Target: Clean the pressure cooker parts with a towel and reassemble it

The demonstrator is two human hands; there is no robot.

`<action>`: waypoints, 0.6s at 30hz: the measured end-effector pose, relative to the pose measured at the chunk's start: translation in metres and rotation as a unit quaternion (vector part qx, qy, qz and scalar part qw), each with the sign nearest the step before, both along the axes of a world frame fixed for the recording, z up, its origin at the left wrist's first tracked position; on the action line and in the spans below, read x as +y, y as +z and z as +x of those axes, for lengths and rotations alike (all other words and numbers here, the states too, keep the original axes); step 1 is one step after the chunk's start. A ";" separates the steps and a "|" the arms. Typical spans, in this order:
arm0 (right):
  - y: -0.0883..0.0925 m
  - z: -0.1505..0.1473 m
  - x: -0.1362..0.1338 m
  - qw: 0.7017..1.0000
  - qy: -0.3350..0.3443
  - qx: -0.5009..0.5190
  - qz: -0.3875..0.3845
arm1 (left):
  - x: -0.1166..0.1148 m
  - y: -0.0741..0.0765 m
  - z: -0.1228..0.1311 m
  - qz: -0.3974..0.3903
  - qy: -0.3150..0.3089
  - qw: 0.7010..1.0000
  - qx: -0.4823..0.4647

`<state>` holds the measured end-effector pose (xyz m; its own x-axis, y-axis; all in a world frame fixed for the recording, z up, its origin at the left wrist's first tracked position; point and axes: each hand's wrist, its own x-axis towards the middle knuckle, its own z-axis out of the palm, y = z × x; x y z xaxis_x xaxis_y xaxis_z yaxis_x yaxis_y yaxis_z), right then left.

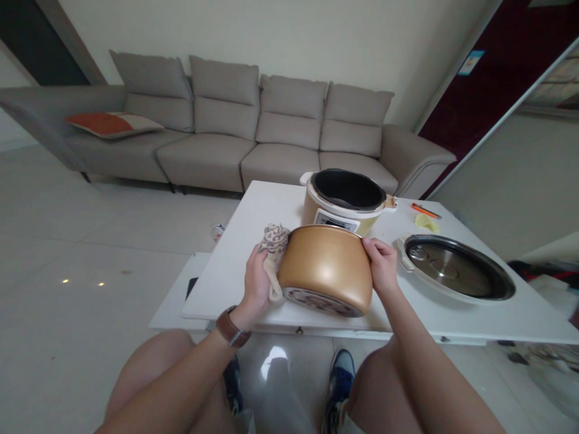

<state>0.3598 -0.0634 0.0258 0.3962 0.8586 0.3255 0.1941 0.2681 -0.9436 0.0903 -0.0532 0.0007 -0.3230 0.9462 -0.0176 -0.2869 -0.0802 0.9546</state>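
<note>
A gold rice cooker inner pot (325,265) is tilted above the front of the white table, its dark-patterned base partly turned toward me. My right hand (382,263) grips its rim and side on the right, thumb near the top edge. On the other side, my left hand (257,276) is closed on a patterned cloth (274,244) pressed against the pot's wall. Behind the pot stands the rice cooker body (311,202), uncovered, with a dark interior and a front panel. The detached lid (452,271) lies inner side up to the right.
The white table (235,241) has a front edge close to my knees. An orange-handled tool (425,210) and a yellowish piece (426,223) lie at the back right. A grey sofa (280,160) with an orange-and-white cushion (113,124) stands beyond.
</note>
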 end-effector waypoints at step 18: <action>-0.003 -0.007 0.002 1.000 0.009 0.000 0.002 | -0.010 0.025 -0.006 0.114 -0.074 0.976 0.169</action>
<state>0.3531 -0.0611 0.0228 0.3814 0.8639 0.3290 0.1884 0.2757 -0.9426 0.0844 -0.0630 0.0256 -0.1343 0.9499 0.2822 0.0163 -0.2826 0.9591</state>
